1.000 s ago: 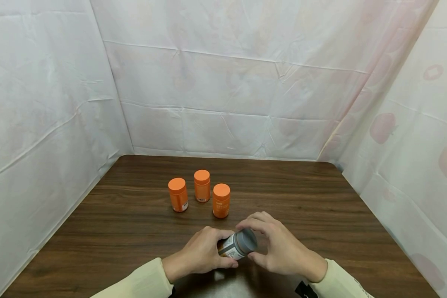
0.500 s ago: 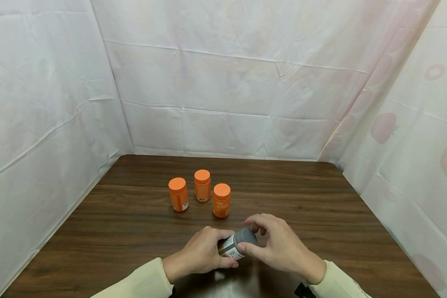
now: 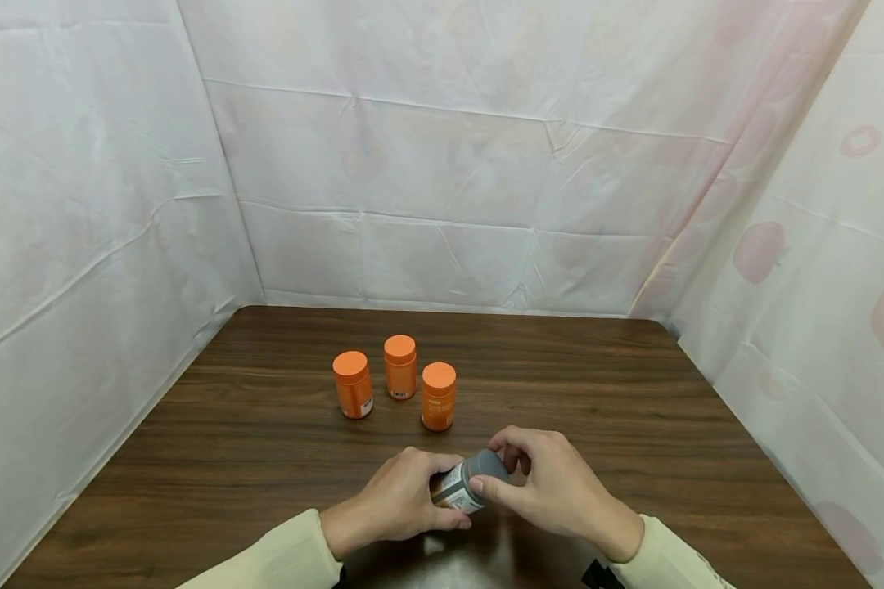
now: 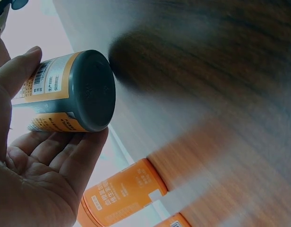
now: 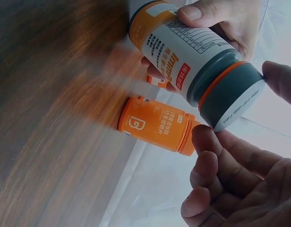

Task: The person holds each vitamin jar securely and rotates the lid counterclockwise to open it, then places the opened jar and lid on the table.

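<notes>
My left hand (image 3: pixel 405 497) grips a pill bottle (image 3: pixel 457 489) near the table's front edge. The bottle is tilted, its grey cap (image 3: pixel 489 465) facing up and to the right. Its dark base shows in the left wrist view, where the pill bottle (image 4: pixel 65 94) sits between thumb and fingers. At the cap, my right hand (image 3: pixel 552 483) pinches the rim between thumb and fingertips. An orange ring lies under the cap (image 5: pixel 233 97) in the right wrist view, with the white and orange label of the pill bottle (image 5: pixel 183 52) below it.
Behind the hands, three orange bottles stand upright on the dark wood table (image 3: pixel 265 458): a left one (image 3: pixel 353 384), a rear one (image 3: pixel 400 366) and a right one (image 3: pixel 438 397). White curtains (image 3: pixel 442 164) enclose the table's back and sides.
My right hand has shifted slightly right, its thumb moving up onto the cap's near side and its fingers to the far side. The left hand and bottle stay in place.
</notes>
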Demonstrator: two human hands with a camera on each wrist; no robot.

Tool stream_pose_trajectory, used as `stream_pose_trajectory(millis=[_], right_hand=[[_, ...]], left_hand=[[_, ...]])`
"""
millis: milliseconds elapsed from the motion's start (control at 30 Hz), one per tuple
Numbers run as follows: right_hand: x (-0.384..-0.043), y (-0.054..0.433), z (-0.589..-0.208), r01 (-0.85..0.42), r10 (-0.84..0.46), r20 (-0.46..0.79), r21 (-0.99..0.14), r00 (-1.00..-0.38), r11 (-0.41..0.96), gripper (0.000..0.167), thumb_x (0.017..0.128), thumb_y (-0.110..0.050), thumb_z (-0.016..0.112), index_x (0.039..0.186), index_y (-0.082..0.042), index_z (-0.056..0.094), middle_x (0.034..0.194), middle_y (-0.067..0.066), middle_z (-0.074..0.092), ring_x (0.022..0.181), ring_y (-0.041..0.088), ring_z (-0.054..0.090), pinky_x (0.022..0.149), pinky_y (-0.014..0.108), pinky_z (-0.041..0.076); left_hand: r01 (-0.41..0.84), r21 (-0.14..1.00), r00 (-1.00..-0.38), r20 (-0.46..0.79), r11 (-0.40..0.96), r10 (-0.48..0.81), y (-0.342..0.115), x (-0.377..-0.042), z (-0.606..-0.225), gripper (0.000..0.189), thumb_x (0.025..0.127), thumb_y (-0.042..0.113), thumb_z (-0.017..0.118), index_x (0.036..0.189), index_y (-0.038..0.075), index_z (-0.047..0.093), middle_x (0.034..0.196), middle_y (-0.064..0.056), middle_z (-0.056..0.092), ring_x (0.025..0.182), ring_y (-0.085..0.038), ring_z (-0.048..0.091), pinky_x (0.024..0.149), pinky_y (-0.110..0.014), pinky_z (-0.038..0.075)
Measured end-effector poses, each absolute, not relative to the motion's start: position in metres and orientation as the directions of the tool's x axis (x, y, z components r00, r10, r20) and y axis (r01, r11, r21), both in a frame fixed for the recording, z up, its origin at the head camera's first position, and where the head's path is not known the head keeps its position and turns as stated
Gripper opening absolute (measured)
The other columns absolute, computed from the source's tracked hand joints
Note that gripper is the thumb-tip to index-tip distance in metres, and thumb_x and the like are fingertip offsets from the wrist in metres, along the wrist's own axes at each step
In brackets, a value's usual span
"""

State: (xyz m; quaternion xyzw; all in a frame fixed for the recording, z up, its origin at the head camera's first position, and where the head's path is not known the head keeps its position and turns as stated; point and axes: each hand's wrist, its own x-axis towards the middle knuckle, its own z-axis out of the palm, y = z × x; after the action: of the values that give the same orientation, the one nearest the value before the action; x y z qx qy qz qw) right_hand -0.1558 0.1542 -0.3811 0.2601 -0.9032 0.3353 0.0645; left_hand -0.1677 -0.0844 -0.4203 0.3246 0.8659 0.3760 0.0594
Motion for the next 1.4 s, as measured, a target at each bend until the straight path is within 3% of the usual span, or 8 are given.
stream_pose_trajectory(millis=[167, 367, 867, 1133, 1400], right_hand=[[-0.1569, 0.1540, -0.3813, -0.520, -0.435, 0.292, -0.573, -0.852, 0.633, 0.035, 0.084, -0.054, 0.081, 0.099, -0.025, 0.070, 0.077, -0.014, 0.062, 0.062, 0.002, 0.052, 0.054, 0.023, 0.046], [-0.1580, 0.1555, -0.3824, -0.552, -0.455, 0.316, -0.554, -0.832, 0.624, 0.037, 0.083, -0.052, 0.083, 0.103, -0.023, 0.071, 0.081, -0.015, 0.062, 0.069, 0.011, 0.057, 0.059, 0.023, 0.046], [-0.1583, 0.1599, -0.3815, -0.661, -0.547, 0.379, -0.518, -0.746, 0.542, 0.043, 0.077, -0.024, 0.091, 0.114, -0.023, 0.070, 0.092, -0.014, 0.060, 0.084, 0.009, 0.056, 0.073, 0.032, 0.052], [-0.1578, 0.1608, -0.3810, -0.695, -0.578, 0.398, -0.513, -0.713, 0.504, 0.053, 0.073, -0.015, 0.092, 0.119, -0.026, 0.068, 0.102, -0.017, 0.062, 0.089, 0.014, 0.058, 0.076, 0.033, 0.054], [-0.1580, 0.1603, -0.3800, -0.740, -0.622, 0.422, -0.512, -0.659, 0.437, 0.058, 0.072, -0.003, 0.089, 0.122, -0.022, 0.067, 0.114, -0.016, 0.063, 0.104, 0.010, 0.060, 0.085, 0.038, 0.056]], left_hand=[[0.520, 0.687, -0.783, 0.146, 0.507, 0.605, -0.0844, -0.1676, -0.4203, 0.040, 0.079, 0.033, 0.091, 0.114, 0.032, 0.073, 0.089, 0.021, 0.066, 0.075, 0.002, 0.062, 0.065, -0.020, 0.051], [0.522, 0.685, -0.784, 0.150, 0.508, 0.603, -0.0842, -0.1672, -0.4202, 0.040, 0.078, 0.033, 0.091, 0.114, 0.032, 0.073, 0.089, 0.022, 0.066, 0.076, 0.002, 0.061, 0.065, -0.020, 0.050], [0.524, 0.677, -0.785, 0.148, 0.517, 0.601, -0.0844, -0.1676, -0.4208, 0.042, 0.078, 0.033, 0.091, 0.116, 0.031, 0.073, 0.090, 0.022, 0.066, 0.077, 0.003, 0.061, 0.067, -0.020, 0.050], [0.522, 0.677, -0.785, 0.142, 0.519, 0.603, -0.0846, -0.1686, -0.4213, 0.044, 0.079, 0.034, 0.091, 0.119, 0.030, 0.073, 0.093, 0.022, 0.067, 0.078, 0.003, 0.061, 0.069, -0.020, 0.050], [0.528, 0.677, -0.781, 0.151, 0.512, 0.606, -0.0850, -0.1682, -0.4215, 0.044, 0.078, 0.033, 0.091, 0.118, 0.029, 0.073, 0.094, 0.022, 0.067, 0.079, 0.003, 0.061, 0.070, -0.020, 0.051]])
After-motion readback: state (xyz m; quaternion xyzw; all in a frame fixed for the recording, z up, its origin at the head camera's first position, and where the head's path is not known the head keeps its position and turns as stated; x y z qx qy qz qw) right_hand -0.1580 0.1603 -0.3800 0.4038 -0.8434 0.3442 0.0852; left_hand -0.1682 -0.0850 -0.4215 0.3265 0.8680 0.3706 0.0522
